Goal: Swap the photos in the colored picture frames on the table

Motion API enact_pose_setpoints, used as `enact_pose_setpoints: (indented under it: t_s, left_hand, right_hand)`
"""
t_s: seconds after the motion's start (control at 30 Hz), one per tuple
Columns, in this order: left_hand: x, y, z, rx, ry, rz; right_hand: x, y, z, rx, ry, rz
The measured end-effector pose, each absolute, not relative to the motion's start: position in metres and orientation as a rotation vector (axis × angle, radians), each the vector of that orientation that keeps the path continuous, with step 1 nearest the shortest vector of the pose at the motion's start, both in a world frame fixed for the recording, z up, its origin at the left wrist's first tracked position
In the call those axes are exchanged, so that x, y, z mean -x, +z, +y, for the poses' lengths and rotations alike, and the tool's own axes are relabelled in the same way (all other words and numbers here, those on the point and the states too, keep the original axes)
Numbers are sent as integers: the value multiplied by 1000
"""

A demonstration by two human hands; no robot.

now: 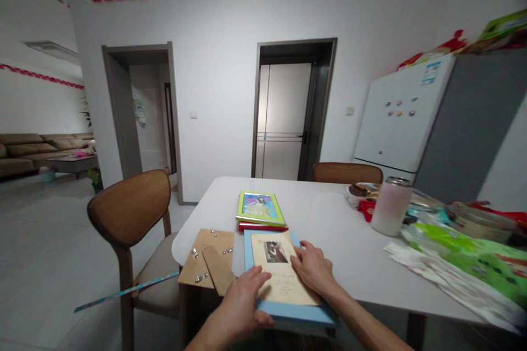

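Note:
A cream sheet (pixel 284 287) with a small dark picture printed on it lies, slightly tilted, over a light blue frame (pixel 298 311) at the table's near edge. My left hand (pixel 246 299) rests on the sheet's left side, fingers apart. On the sheet's right edge lies my right hand (pixel 313 267), its fingers spread. To the left is a brown backing board (pixel 200 241) with metal clips and a brown stand flap (pixel 218 269). Behind the blue frame, a green-edged picture frame (pixel 261 207) sits on a red one (pixel 263 226).
A pink and white bottle (pixel 391 207), white cloth (pixel 436 271) and green packaging (pixel 473 263) occupy the right of the white table (pixel 325 203). A wooden chair (pixel 132 208) stands at the left, a patterned strip (pixel 127 290) across its seat. Another chair (pixel 348 172) is behind the table.

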State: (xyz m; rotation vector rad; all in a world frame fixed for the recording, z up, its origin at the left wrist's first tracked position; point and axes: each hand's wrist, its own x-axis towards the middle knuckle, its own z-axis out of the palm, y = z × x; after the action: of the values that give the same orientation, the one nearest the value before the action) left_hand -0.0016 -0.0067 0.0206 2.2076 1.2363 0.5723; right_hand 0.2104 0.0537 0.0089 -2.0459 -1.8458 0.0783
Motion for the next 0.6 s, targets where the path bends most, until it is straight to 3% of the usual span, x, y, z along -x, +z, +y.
enact_pose_setpoints:
  t_s: [0.6]
  left_hand:
    - [0,23,-8,-2196,597,1261]
  right_hand:
    - [-216,18,67,1624,952,-1293]
